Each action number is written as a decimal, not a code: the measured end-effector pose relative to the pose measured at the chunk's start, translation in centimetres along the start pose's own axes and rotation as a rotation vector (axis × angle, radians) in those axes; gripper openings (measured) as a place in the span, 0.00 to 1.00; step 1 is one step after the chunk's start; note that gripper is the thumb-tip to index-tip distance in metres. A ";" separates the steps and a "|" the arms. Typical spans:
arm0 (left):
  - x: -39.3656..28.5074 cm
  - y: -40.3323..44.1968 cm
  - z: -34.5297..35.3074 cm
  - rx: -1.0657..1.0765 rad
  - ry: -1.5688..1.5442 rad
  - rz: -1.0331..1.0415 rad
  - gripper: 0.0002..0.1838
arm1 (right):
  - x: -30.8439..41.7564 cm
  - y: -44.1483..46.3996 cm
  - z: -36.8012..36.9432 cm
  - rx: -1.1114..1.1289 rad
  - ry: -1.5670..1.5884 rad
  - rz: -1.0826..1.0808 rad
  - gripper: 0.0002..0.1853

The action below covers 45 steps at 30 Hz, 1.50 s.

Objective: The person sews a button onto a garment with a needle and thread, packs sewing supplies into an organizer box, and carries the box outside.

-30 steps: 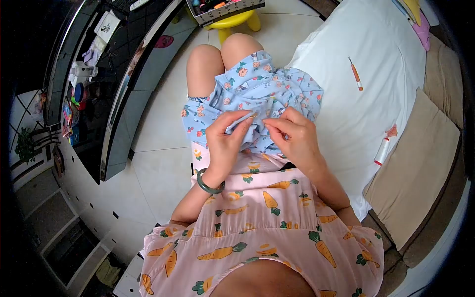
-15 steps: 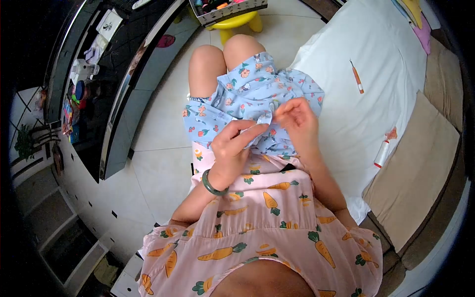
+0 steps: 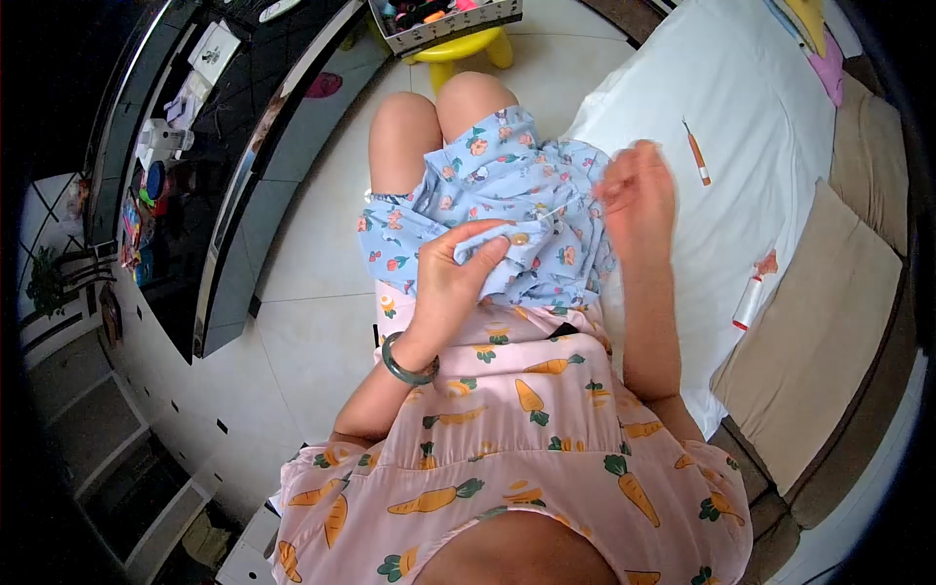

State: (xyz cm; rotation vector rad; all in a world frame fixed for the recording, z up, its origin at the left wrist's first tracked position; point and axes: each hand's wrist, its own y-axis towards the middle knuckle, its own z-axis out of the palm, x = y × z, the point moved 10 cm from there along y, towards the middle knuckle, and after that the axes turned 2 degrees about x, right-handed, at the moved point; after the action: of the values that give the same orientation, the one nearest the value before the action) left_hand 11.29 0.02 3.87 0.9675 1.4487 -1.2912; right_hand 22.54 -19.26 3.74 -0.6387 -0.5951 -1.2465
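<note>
Blue flowered cloth (image 3: 487, 185) lies over my lap, on top of the pink dress with carrots. My left hand (image 3: 458, 258) pinches a folded edge of it between thumb and fingers. Beside my left fingertips a small brownish button (image 3: 520, 238) shows on the cloth. My right hand (image 3: 639, 195) is raised at the right edge of the cloth, its fingers bent together and blurred. A thin pale line, like thread, runs from near the button toward my right hand. Whatever the right fingers hold is too small to make out.
On the white sheet (image 3: 726, 127) at the right lie an orange-handled seam ripper (image 3: 697, 156) and a white thread spool (image 3: 748, 302). A box of coloured items (image 3: 448, 29) stands on a yellow stool (image 3: 458, 47) ahead. At the left is a black glossy cabinet (image 3: 273, 166).
My right hand has moved away from the left hand, to the right and up. My left hand keeps its hold on the cloth, and the button now shows.
</note>
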 end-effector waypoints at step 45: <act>-5.1 -0.7 0.1 0.202 1.300 1.214 0.15 | -1.6 -7.5 1.8 0.503 -1.835 -0.624 0.13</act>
State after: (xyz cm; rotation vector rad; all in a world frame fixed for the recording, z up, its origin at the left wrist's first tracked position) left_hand 11.91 -0.08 8.99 2.5095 1.0592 0.2510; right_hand 14.80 -18.37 4.72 -1.0904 -2.6667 -0.6351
